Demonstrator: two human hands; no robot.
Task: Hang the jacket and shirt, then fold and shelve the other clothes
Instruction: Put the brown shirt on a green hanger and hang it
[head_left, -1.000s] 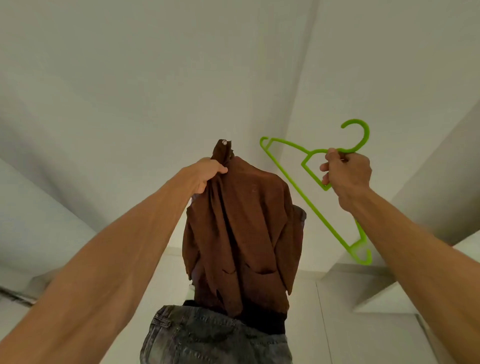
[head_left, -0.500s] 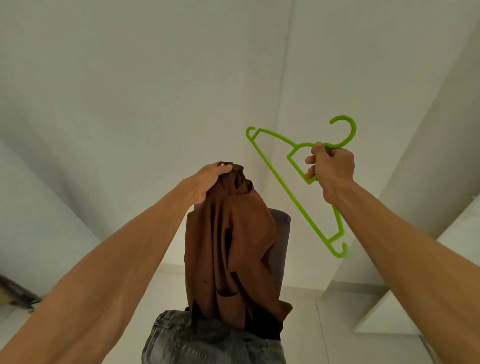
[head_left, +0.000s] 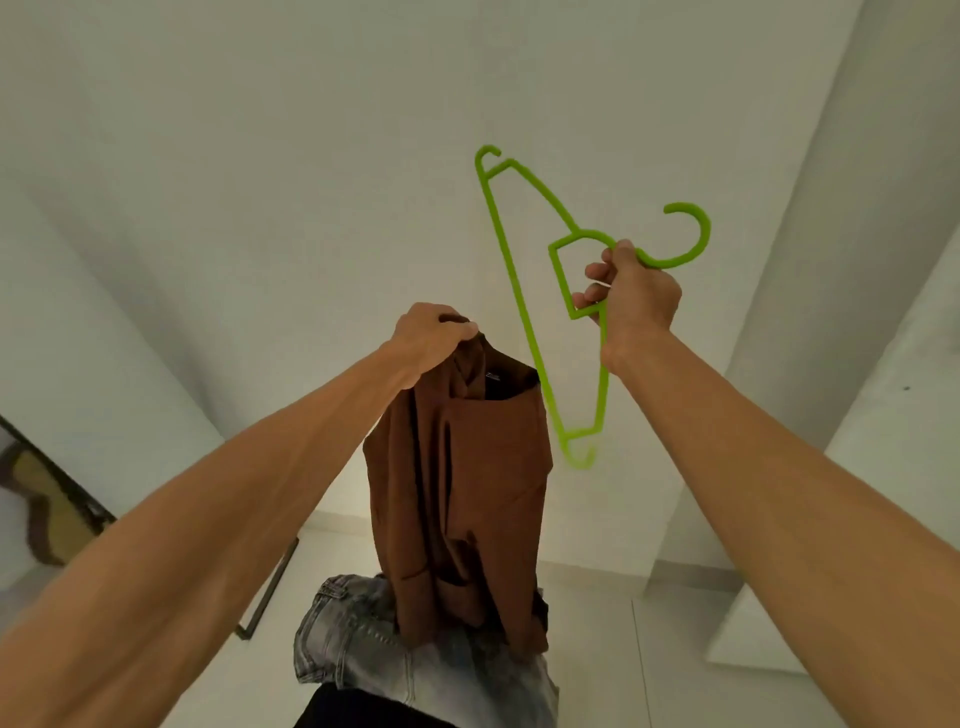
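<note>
2 hands raised: left hand (head_left: 431, 338) pinches jacket (head_left: 467, 493) collar, jacket hanging over jeans (head_left: 363, 644); right hand (head_left: 634, 296) grips hanger (head_left: 511, 270) neck, just beside. Step: hanging jacket. Next, likely: feed hanger's lower arm into collar opening.

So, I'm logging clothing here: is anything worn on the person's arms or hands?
Nothing visible. The left forearm and right forearm are bare, with no sleeves in frame. The left hand and right hand have no gloves, and neither wrist shows a watch or bracelet.

Illumination is soft, even and warm. Frame edges show wide-angle distortion. The green hanger (head_left: 511, 270) is blurred at its lower tip.
</note>
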